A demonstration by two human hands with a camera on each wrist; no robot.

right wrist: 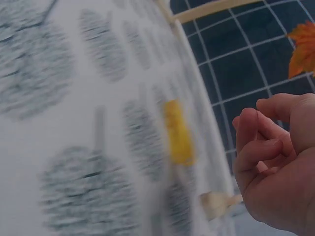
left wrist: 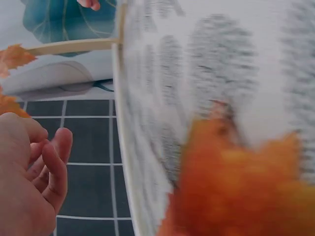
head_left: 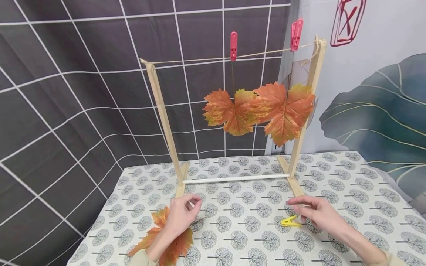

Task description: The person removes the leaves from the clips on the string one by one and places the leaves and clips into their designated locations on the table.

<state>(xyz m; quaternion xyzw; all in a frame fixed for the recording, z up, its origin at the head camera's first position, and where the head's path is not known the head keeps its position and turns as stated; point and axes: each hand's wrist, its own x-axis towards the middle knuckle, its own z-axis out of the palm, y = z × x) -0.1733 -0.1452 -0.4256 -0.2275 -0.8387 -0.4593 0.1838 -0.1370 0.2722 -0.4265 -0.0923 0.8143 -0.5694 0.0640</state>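
My left hand [head_left: 184,213] hovers above an artificial maple leaf [head_left: 179,244] that lies on the table, its stem pointing right. The fingers are loosely bent, with nothing between them. Close beside my right hand [head_left: 315,213], a yellow clothespin [head_left: 290,221] lies on the cloth; in the right wrist view the clothespin [right wrist: 178,132] is apart from the loosely curled fingers, which hold nothing. Two orange maple leaves [head_left: 229,114] hang from a twine line [head_left: 199,60], each stem clipped by a pink clothespin [head_left: 234,46]. The hanging leaves overlap toward the right end.
A wooden frame with a left post [head_left: 164,114] and a right post [head_left: 316,70] carries the twine. A white rod [head_left: 236,178] joins its feet low over the tree-print tablecloth [head_left: 239,240]. Behind stands a dark grid curtain [head_left: 110,85], with a leaf-patterned backdrop [head_left: 382,111] at right.
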